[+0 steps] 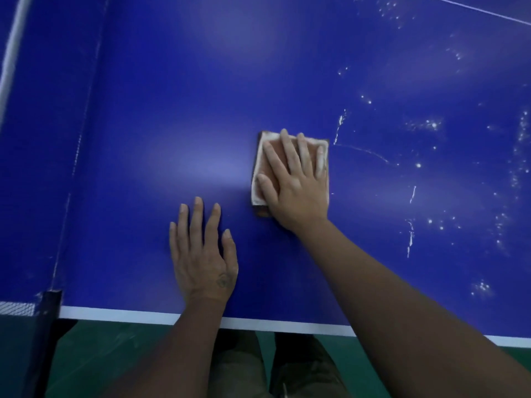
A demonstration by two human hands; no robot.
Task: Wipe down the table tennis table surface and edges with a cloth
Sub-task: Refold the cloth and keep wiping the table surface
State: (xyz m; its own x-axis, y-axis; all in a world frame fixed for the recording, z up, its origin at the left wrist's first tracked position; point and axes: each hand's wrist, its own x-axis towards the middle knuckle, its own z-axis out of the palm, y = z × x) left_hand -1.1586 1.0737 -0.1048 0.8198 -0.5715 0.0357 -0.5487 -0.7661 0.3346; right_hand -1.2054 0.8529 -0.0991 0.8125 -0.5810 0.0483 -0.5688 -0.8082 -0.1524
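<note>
My right hand presses flat on the cloth, with white marks, perhaps chalk, just to its right.

right hand flat on cloth, left hand on blue table

My deep blue table has a white stripe along its near edge and scattered white specks and streaks at right; my cloth is dusty orange with a cream border; the floor is dark green.
</note>
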